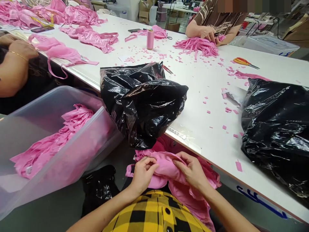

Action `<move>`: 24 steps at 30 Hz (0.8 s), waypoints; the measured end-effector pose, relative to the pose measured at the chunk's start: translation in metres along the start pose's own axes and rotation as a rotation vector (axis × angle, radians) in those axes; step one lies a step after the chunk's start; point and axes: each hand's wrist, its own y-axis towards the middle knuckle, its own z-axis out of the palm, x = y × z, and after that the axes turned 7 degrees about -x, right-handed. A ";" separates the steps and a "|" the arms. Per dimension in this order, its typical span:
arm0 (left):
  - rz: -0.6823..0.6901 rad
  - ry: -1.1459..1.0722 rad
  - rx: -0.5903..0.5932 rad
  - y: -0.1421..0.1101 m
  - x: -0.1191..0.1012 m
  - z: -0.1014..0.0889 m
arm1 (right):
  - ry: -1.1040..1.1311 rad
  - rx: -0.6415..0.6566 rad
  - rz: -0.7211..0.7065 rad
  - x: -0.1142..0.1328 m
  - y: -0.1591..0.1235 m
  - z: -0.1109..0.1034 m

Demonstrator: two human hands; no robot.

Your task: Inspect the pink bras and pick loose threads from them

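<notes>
A pink bra (169, 166) lies across my lap below the table edge, its cloth stretched between both hands. My left hand (145, 170) pinches its upper edge on the left, thumb against the curled fingers. On the right, my right hand (191, 169) grips the same edge between thumb and fingers. More pink cloth hangs down over my right thigh and is bunched under the table edge. Just beyond my hands, a shiny black plastic bag (145, 103) slumps over the edge of the table.
A translucent bin (60, 161) with pink garments stands at my left. The white table (200, 135) bears pink scraps, a thread cone (150, 39), orange-handled scissors (245, 62) and another black bag (277, 129). One co-worker's hands (210, 34) handle pink straps opposite; another's arm (16, 61) is at left.
</notes>
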 end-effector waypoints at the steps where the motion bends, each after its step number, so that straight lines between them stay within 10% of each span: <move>1: -0.015 -0.034 -0.021 0.001 0.001 0.000 | 0.053 -0.049 0.001 -0.002 -0.001 0.004; 7: -0.179 -0.130 -0.036 0.007 0.001 0.000 | 0.173 -0.067 0.003 -0.013 -0.008 0.016; 12: -0.058 0.009 -0.058 0.009 -0.003 0.003 | 0.125 -0.001 -0.069 -0.008 -0.006 0.013; 24: -0.389 -0.614 -0.269 0.019 -0.007 0.004 | 0.038 -0.003 -0.022 -0.015 -0.007 0.006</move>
